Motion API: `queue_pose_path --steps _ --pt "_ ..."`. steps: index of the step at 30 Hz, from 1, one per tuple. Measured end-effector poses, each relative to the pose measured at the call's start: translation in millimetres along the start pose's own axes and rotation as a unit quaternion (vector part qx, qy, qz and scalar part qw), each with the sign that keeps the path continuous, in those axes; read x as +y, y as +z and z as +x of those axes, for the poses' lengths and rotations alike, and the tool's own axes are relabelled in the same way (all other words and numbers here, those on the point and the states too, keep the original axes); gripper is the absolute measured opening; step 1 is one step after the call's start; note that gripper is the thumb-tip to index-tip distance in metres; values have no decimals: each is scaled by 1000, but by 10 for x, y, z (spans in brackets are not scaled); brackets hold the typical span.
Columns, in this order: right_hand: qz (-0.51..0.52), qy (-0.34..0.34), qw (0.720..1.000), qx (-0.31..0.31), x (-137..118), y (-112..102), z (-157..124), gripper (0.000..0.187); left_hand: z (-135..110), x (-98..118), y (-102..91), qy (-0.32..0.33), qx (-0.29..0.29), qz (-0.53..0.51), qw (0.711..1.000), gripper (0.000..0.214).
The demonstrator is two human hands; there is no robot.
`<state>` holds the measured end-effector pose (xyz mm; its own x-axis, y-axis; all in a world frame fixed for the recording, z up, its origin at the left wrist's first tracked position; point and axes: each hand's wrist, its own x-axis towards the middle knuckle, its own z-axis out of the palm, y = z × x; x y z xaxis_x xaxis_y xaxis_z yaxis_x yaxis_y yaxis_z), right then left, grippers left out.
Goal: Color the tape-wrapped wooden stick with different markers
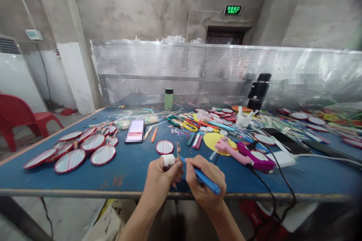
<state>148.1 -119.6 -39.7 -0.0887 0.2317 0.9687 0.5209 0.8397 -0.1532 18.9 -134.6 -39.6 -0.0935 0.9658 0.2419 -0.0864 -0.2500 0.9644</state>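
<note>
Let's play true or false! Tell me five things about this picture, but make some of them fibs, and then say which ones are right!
1. The right hand holds a slim blue marker pen. True.
2. The left hand holds a red cup. False: it pinches a thin brownish stick.
3. The cylindrical green bottle with a black lid lies on its side. False: the bottle stands upright.
4. Part of the pink-and-purple glue gun lies over a round yellow disc. True.
5. The red plastic chair is at the picture's right edge. False: the chair is at the left edge.
</note>
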Motion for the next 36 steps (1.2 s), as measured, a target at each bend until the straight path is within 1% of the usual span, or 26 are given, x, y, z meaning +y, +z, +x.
queue_pose_path --steps 7,15,21,27,36 --pt "9 2 1000 -13 6 -1 5 8 -16 14 2 -4 6 3 1000 24" --pt "18 21 1000 -1 1 -2 -12 8 3 -14 -7 0 -7 1 1000 25" --pt "8 15 1000 -2 7 5 -6 9 -6 -17 -10 3 -2 0 1000 26" --pt "22 17 1000 0 -4 -2 -13 8 3 6 -7 -6 -1 -3 1000 24" --pt "4 6 1000 -2 -3 -3 5 8 -6 14 1 -4 4 -9 1000 25"
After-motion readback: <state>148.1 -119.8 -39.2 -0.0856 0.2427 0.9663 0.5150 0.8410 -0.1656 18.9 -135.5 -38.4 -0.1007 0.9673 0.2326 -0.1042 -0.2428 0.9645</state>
